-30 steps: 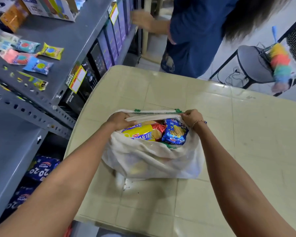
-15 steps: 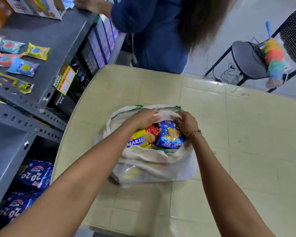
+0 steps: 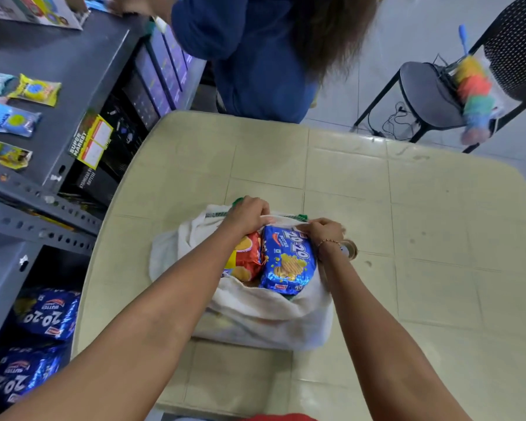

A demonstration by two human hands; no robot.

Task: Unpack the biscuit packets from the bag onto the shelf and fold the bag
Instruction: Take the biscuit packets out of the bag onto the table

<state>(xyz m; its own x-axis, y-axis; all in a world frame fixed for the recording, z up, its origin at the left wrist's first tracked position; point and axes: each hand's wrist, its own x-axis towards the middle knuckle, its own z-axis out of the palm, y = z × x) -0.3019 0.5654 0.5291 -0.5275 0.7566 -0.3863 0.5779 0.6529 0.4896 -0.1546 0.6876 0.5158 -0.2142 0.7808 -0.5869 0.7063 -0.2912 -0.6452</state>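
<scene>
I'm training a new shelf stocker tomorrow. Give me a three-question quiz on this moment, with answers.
1. True or false: the blue 20-20 packet already lies on the shelf.
2. Which packet sits beside the blue one in the bag? A) red and yellow packet B) green packet C) white carton
3. Fill in: the left hand and the right hand both grip the bag's far ____.

Key
1. False: it is in the open bag on the table.
2. A: the red and yellow packet lies to its left, partly under the left forearm.
3. Rim: both hands pinch the cloth edge at the mouth.
</scene>
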